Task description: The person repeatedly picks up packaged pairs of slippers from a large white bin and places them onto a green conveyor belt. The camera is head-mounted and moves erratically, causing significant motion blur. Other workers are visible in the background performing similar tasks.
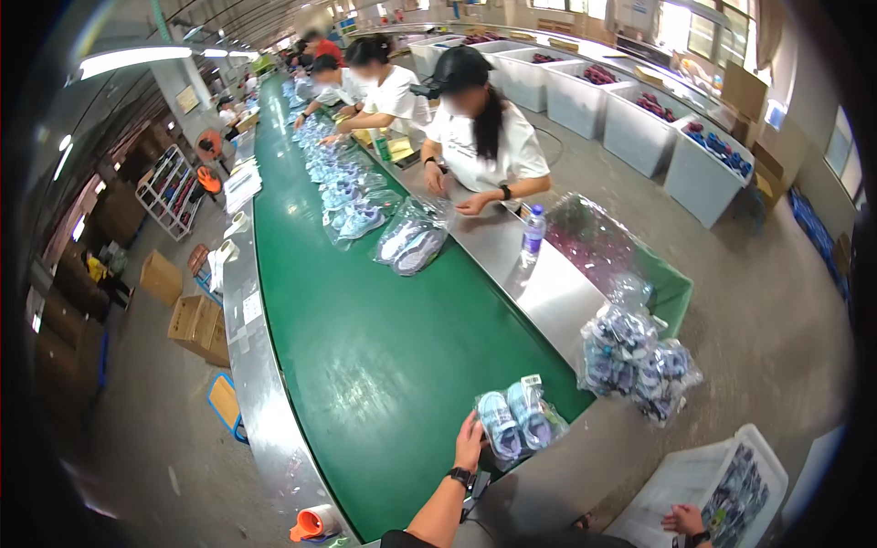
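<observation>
Pale-blue shoes in a clear bag (pixel 517 422), left hand (pixel 470 440) open against it, right hand (pixel 683 521) unclear.

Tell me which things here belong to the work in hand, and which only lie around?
In hand:
left hand on the bagged pair of light-blue shoes
right hand at the white bin
pile of bagged shoes

Lying around:
water bottle
orange tape dispenser
cardboard boxes

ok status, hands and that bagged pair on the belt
Left hand touching bagged pair of shoes at green belt edge. Right hand low at white bin. Nothing blocking.
</observation>
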A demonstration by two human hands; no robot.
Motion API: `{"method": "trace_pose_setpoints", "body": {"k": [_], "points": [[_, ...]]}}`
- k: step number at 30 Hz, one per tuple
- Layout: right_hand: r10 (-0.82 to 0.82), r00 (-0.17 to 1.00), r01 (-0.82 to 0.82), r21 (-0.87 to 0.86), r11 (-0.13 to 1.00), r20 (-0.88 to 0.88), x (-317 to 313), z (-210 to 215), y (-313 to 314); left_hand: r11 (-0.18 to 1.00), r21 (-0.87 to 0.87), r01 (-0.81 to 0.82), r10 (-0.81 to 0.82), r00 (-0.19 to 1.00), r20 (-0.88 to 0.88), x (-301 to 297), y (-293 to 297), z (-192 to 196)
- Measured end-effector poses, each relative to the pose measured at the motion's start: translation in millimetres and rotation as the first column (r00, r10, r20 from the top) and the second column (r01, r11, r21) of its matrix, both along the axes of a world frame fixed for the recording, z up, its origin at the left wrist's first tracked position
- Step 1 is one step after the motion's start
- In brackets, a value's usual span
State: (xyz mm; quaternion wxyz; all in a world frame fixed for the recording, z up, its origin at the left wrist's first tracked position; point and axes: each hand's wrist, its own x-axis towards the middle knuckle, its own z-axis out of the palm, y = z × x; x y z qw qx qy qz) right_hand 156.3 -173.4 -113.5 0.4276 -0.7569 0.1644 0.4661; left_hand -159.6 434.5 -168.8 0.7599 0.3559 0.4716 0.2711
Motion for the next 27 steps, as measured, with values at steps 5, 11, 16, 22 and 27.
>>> {"method": "trace_pose_setpoints", "body": {"k": [5,11,16,22,27], "points": [[0.038,0.990,-0.059,0.156,0.986,0.132,-19,16,6,0.646,0.667,0.370,0.014,0.869,-0.495,46,-29,4],[-0.211,0.973,0.173,0.301,0.938,0.097,-39,25,-6,0.995,0.095,-0.021,0.031,0.994,-0.107,84,-25,-3],[-0.364,0.922,0.313,0.300,0.901,0.132,-40,46,-16,0.939,-0.211,0.271,-0.233,0.954,0.189,103,-37,56],[-0.253,0.946,0.149,0.425,0.893,0.201,-25,81,-13,0.665,-0.005,0.747,-0.722,0.644,0.251,141,-157,181],[-0.108,0.993,0.116,0.661,0.741,-0.053,-14,89,-20,0.235,0.113,0.965,-0.967,0.244,-0.076,192,-296,228]]}}
